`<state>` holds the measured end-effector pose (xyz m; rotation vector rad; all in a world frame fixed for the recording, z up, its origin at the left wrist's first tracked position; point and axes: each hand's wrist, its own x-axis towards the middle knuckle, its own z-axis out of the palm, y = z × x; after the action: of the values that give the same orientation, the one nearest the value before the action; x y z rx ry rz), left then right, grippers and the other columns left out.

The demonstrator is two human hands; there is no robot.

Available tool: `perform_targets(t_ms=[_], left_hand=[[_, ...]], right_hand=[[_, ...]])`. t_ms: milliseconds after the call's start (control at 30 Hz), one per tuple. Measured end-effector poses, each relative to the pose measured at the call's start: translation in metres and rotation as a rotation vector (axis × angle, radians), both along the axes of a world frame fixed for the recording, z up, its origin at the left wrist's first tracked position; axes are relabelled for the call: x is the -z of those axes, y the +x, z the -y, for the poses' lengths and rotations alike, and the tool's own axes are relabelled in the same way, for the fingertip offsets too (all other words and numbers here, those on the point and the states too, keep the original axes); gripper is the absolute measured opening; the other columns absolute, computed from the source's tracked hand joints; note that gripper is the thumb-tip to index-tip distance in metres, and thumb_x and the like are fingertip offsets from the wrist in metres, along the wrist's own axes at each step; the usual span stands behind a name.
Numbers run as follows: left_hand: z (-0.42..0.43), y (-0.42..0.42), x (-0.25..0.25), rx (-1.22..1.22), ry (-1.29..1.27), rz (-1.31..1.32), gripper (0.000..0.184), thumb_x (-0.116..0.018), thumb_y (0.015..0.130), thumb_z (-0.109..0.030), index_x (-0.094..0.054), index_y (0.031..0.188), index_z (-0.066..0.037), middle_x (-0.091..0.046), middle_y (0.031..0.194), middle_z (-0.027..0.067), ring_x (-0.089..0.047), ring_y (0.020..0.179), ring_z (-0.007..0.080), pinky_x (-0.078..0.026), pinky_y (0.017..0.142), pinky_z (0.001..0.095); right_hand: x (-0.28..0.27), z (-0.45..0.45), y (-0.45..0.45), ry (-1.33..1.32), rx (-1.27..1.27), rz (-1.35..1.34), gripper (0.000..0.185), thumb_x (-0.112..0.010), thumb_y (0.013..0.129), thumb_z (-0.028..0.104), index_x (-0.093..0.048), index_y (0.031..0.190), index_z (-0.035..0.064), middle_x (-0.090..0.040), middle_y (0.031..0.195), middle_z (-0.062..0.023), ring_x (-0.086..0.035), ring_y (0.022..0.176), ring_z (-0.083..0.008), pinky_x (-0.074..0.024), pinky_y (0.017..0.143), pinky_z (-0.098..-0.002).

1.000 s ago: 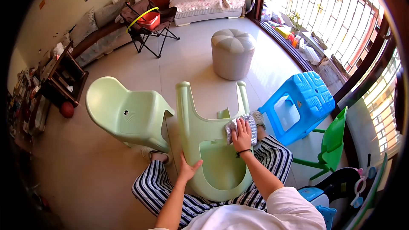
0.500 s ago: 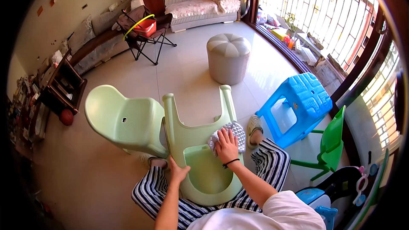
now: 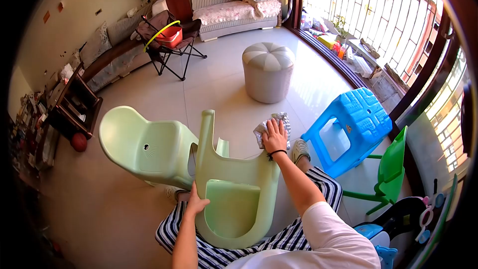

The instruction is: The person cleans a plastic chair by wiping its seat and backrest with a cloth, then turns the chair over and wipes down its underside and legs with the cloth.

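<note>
A light green plastic chair (image 3: 234,169) lies tipped across my lap, its legs pointing away from me and its hollow underside facing up. My left hand (image 3: 195,203) is closed round its left edge. My right hand (image 3: 275,137) holds a silvery, quilted-looking cloth (image 3: 260,133) at the chair's far right leg, fingers stretched over the cloth. Cloth and hand hide most of that leg. Just to the left, a second light green chair (image 3: 159,142) with a rounded back stands close against the held one.
On the right are a blue plastic stool (image 3: 366,112) and a green chair (image 3: 391,167). A round beige pouf (image 3: 269,77) stands ahead. Further back are a folding chair (image 3: 191,30) with a red basket (image 3: 170,36), and a sofa (image 3: 234,30). A ball (image 3: 78,142) lies at left.
My right hand and the cloth have moved away from me, from beside the chair's hollow up to its right leg. The held chair has turned and tilted; my left hand still grips its left edge.
</note>
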<state>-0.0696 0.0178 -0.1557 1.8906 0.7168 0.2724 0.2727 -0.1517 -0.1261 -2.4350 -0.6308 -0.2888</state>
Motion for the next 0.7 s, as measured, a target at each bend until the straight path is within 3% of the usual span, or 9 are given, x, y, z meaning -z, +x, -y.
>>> perform_targets(t_ms=[33,100,133,200,267,333,467,533,700], left_hand=[[0.004,0.003,-0.003,0.000,-0.002,0.001,0.091,-0.065,0.061,-0.002,-0.023,0.141,-0.004,-0.040,0.133,0.0197,-0.040,0.124,0.0330,-0.035,0.102,0.0371],[0.016,0.012,-0.008,-0.147,0.448,-0.127,0.074,-0.061,0.066,-0.001,-0.034,0.135,-0.002,-0.040,0.133,0.0221,-0.040,0.123,0.0362,-0.035,0.102,0.0400],[0.028,0.019,-0.010,-0.144,0.446,-0.122,0.074,-0.061,0.066,-0.001,-0.034,0.135,-0.002,-0.040,0.133,0.0221,-0.040,0.123,0.0362,-0.035,0.102,0.0400],[0.066,0.037,-0.017,-0.176,0.794,0.076,0.060,-0.060,0.071,-0.004,-0.041,0.128,-0.001,-0.043,0.129,0.0241,-0.041,0.121,0.0382,-0.035,0.102,0.0420],[0.117,0.046,-0.018,-0.033,0.414,0.112,0.054,-0.063,0.075,-0.011,-0.043,0.123,0.000,-0.051,0.120,0.0229,-0.048,0.114,0.0386,-0.039,0.097,0.0431],[0.159,0.052,-0.022,0.074,-0.186,-0.036,0.051,-0.066,0.079,-0.022,-0.045,0.119,0.002,-0.057,0.110,0.0248,-0.055,0.103,0.0400,-0.044,0.088,0.0439],[0.172,0.047,0.003,0.281,0.001,-0.141,0.046,-0.065,0.081,-0.033,-0.052,0.108,0.001,-0.062,0.099,0.0251,-0.061,0.093,0.0399,-0.047,0.079,0.0441],[0.168,0.044,-0.026,0.309,0.008,-0.344,0.040,-0.066,0.080,-0.034,-0.056,0.101,-0.001,-0.064,0.092,0.0221,-0.062,0.089,0.0385,-0.048,0.076,0.0430],[0.144,0.028,-0.050,0.364,-0.013,-0.410,0.039,-0.065,0.081,-0.035,-0.056,0.098,-0.001,-0.063,0.090,0.0227,-0.062,0.084,0.0366,-0.048,0.074,0.0421]], right_hand=[[0.003,0.003,-0.004,0.019,0.010,-0.006,0.050,-0.049,0.085,0.031,-0.046,0.133,0.0163,-0.037,0.145,-0.0038,-0.024,0.138,-0.0295,-0.0225,0.107,-0.0534],[0.013,0.014,-0.023,0.033,0.018,0.011,0.050,-0.049,0.086,0.031,-0.046,0.133,0.0149,-0.039,0.143,-0.0050,-0.025,0.137,-0.0306,-0.0231,0.107,-0.0528],[0.018,0.023,-0.040,0.046,0.000,0.048,0.049,-0.049,0.086,0.030,-0.047,0.132,0.0133,-0.040,0.143,-0.0063,-0.026,0.136,-0.0320,-0.0232,0.106,-0.0529],[0.019,0.043,-0.081,0.105,-0.048,0.040,0.048,-0.049,0.087,0.028,-0.046,0.132,0.0103,-0.040,0.142,-0.0094,-0.026,0.135,-0.0364,-0.0243,0.105,-0.0538],[0.021,0.062,-0.119,0.119,-0.093,0.050,0.049,-0.050,0.087,0.025,-0.045,0.132,0.0079,-0.039,0.142,-0.0116,-0.026,0.135,-0.0388,-0.0274,0.104,-0.0542],[0.018,0.074,-0.152,0.081,-0.101,0.033,0.050,-0.052,0.087,0.024,-0.044,0.133,0.0073,-0.038,0.142,-0.0123,-0.027,0.134,-0.0393,-0.0280,0.104,-0.0534],[0.018,0.080,-0.155,0.037,-0.140,0.067,0.049,-0.052,0.086,0.023,-0.045,0.132,0.0074,-0.039,0.142,-0.0131,-0.028,0.134,-0.0388,-0.0293,0.104,-0.0508],[0.015,0.073,-0.129,0.078,-0.152,0.081,0.048,-0.053,0.086,0.023,-0.046,0.131,0.0071,-0.040,0.140,-0.0136,-0.030,0.133,-0.0389,-0.0296,0.104,-0.0493],[0.026,0.042,-0.035,0.176,-0.113,0.227,0.044,-0.054,0.085,0.025,-0.053,0.124,0.0060,-0.047,0.135,-0.0132,-0.039,0.126,-0.0398,-0.0321,0.104,-0.0454]])
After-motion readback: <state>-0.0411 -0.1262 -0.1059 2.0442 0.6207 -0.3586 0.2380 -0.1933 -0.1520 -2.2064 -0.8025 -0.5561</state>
